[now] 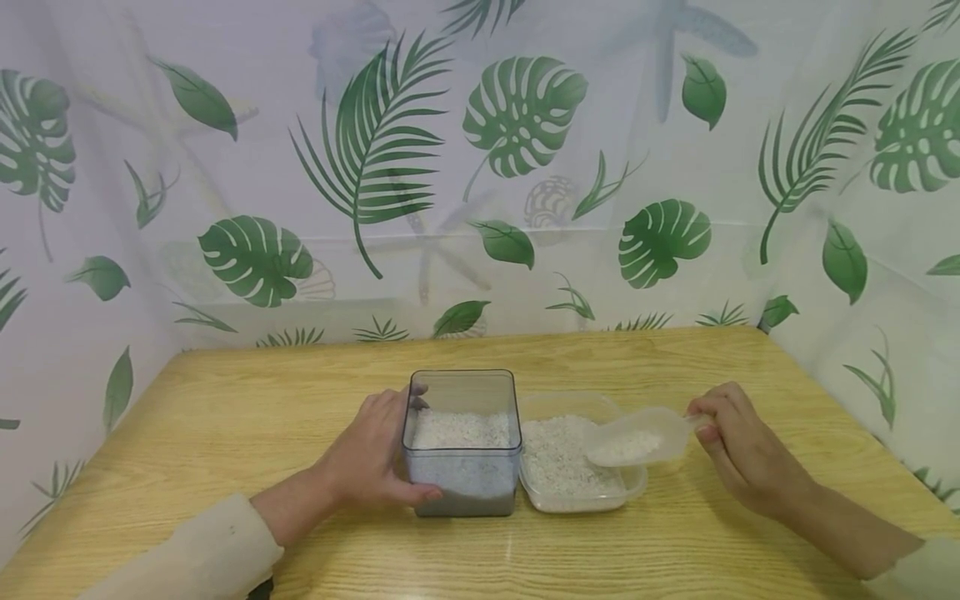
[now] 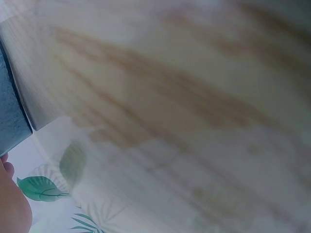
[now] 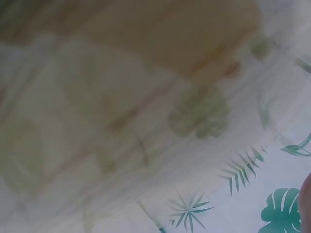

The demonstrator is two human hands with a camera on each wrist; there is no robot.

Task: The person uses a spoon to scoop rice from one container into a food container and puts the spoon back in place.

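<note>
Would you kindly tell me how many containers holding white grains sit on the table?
2: the tall grey container, gripped by the left hand, and the shallow clear tub touching its right side. None looks hidden.

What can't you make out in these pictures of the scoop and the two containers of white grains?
- Left wrist view: blurred; only a corner of the grey container shows at the left edge, its contents unseen.
- Right wrist view: blurred; scoop and containers cannot be made out.
- Head view: the scoop handle is hidden inside the right hand, so its grip is unclear.
- Head view: the left hand palm is hidden against the container wall.
</note>
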